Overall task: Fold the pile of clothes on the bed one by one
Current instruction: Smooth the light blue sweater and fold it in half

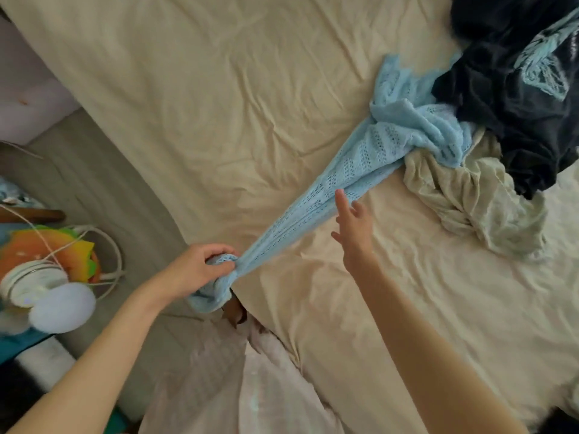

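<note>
The left hand (200, 270) was seen with its fingers curled tightly round one bunched end of a light blue knit garment (360, 158), gripped just past the near edge of the bed (219, 104), with a short loose tail of the fabric hanging below the fist. The right hand (352, 227) was held with fingers straight and spread, gripping nothing, its fingertips just beside or against the stretched blue knit; which of the two could not be told. From the left fist the garment was drawn out in a taut, narrow band diagonally across the cream sheet towards the upper right, where its wider end lay crumpled and was partly covered by the rest of the pile. In that pile a dark navy garment (517, 104) with pale blue patterning was heaped at the top right corner, and a cream crumpled garment (470, 198) was spread just below it, touching the blue knit. Pale pink clothing (219, 386) worn by the person was seen at the bottom centre. To the left of the bed, a white round object (62, 308), a coiled white cord (106, 245) and an orange and yellow item (40, 245) were clustered together, blurred. No brand, label or writing could be read anywhere.
</note>
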A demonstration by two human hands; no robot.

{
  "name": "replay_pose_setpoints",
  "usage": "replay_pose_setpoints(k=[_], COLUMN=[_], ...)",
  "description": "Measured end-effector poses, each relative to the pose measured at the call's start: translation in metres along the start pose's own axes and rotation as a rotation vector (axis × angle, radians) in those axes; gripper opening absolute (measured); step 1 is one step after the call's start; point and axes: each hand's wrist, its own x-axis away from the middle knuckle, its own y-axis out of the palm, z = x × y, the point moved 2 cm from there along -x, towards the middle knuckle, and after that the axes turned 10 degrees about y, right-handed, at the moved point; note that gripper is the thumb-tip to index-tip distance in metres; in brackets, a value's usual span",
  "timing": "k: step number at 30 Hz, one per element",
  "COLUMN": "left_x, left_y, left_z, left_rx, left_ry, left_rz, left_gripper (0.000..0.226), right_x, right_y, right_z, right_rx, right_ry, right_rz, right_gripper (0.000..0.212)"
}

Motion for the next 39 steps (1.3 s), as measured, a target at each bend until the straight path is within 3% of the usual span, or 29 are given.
replay_pose_setpoints(k=[2,4,5,6,8,10,13,15,17,20,23,26,30,34,37,39], left_x=[0.017,0.025,0.027,0.027,0.022,0.012,-0.004,-0.015,-0.022,-0.020,-0.004,0.013,-0.002,-0.027,-0.032,-0.033], left_y=[-0.001,0.004,0.007,0.010,0.010,0.005,-0.007,-0.013,-0.013,-0.004,0.016,0.035,0.036,0.028,0.023,0.024], left_z=[-0.015,-0.026,-0.031,-0.035,-0.041,-0.043,-0.037,-0.037,-0.040,-0.044,-0.062,-0.079,-0.059,-0.039,-0.043,-0.053], left_rx=[-0.046,-0.077,-0.090,-0.100,-0.135,-0.068,0.323,0.386,0.263,0.115,0.008,-0.126,-0.275,-0.401,-0.439,-0.402], left_ry=[-0.032,-0.050,-0.047,-0.037,0.022,0.073,-0.029,-0.101,-0.120,-0.080,-0.047,-0.073,0.034,-0.006,-0.110,-0.145], left_rz=[-0.078,-0.155,-0.181,-0.187,-0.116,0.070,0.348,0.395,0.382,0.334,0.181,-0.082,-0.126,-0.123,-0.173,-0.138], left_gripper=[0.017,0.015,0.015,0.015,0.018,0.021,0.016,0.020,0.015,0.005,0.010,0.010,0.022,0.025,0.022,0.020], right_x=[-0.015,-0.020,-0.020,-0.017,-0.005,0.021,0.065,0.073,0.067,0.045,0.027,0.001,-0.032,-0.045,-0.054,-0.057], right_y=[0.013,0.032,0.040,0.047,0.065,0.087,0.115,0.116,0.106,0.078,0.050,0.044,0.071,0.098,0.099,0.090], right_z=[-0.007,-0.008,-0.006,-0.004,0.001,0.015,0.050,0.066,0.070,0.065,0.037,-0.003,-0.048,-0.050,-0.045,-0.046], right_rx=[-0.068,-0.123,-0.092,-0.019,0.149,0.289,0.447,0.518,0.561,0.605,0.641,0.754,1.114,1.432,1.537,1.414], right_ry=[0.113,0.142,0.103,0.039,-0.112,-0.253,-0.355,-0.371,-0.272,-0.236,-0.415,-0.662,-0.718,-0.742,-0.752,-0.739], right_rz=[-0.072,-0.100,-0.036,0.044,0.132,0.004,-0.330,-0.399,-0.429,-0.278,0.029,0.163,0.066,-0.059,-0.025,0.011], right_gripper=[0.070,0.034,0.012,0.005,0.028,0.048,0.052,0.042,0.022,0.023,0.024,0.047,0.078,0.080,0.063,0.032])
